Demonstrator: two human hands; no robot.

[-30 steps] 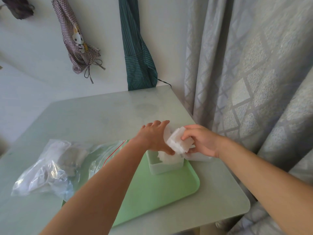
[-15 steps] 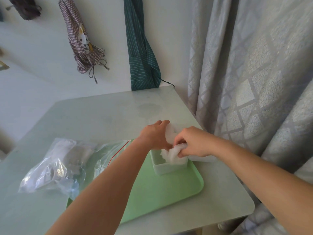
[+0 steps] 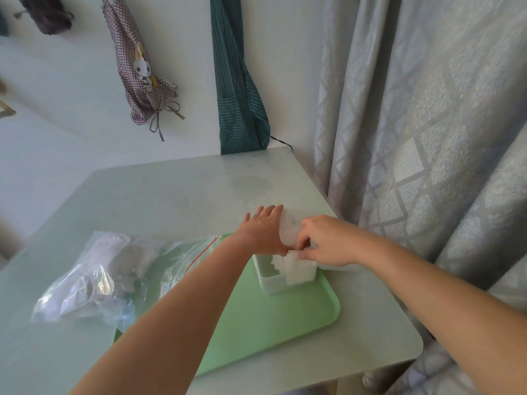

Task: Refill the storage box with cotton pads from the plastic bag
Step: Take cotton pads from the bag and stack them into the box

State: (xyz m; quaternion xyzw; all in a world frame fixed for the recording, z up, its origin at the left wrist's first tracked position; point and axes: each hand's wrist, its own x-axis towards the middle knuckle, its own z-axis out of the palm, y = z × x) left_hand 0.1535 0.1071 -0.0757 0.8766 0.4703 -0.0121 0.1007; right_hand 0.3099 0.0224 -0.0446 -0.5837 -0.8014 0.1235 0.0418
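A green tray (image 3: 271, 332) is seen nearest on the counter (image 3: 171, 195), with the clear plastic bag (image 3: 94, 277) lying partly over its left edge. The white storage box (image 3: 273, 283) is set at the tray's far right corner, its top open, and a stack of cotton pads (image 3: 299, 269) is pinched inside it by the fingers of the right hand (image 3: 328, 240). Just behind, the left hand (image 3: 262, 232) is laid with fingers spread flat against the box's raised lid (image 3: 288, 229), and nothing is gripped by it.
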